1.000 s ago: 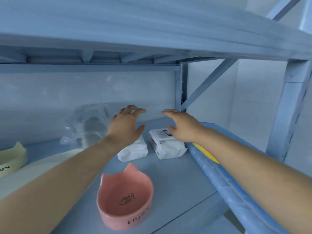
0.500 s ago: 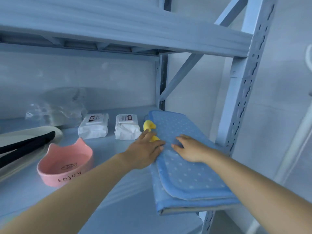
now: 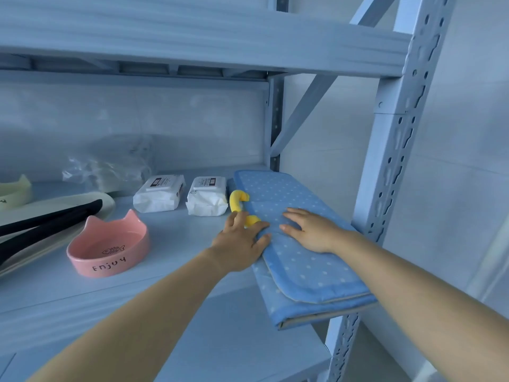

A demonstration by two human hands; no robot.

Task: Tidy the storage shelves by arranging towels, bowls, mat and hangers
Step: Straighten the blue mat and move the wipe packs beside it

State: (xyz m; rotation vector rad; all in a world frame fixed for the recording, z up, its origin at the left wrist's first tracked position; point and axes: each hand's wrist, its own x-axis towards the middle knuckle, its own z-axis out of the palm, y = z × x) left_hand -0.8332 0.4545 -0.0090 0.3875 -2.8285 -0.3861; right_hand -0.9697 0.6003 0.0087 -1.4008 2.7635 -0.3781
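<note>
Hands moved off the white wrapped towel packs [image 3: 158, 193]; left hand [image 3: 239, 241] and right hand [image 3: 311, 232] now press, fingers straight, on the folded blue polka-dot mat [image 3: 303, 271] at centre right, probably to straighten it.

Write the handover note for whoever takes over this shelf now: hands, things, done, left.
Left hand open, resting on the left edge of the folded blue polka-dot fabric mat, beside its yellow curved piece.
Right hand open, flat on the mat.
Mat lies at the right end of the blue-grey shelf, front corner overhanging.
Two white wrapped packs sit side by side left of it; pink cat-eared bowl front left; cream cat-eared bowl far left; black hangers between them.
Done: mat folded, packs lined up.
Left: square the mat; bowls and hangers look unsorted.
</note>
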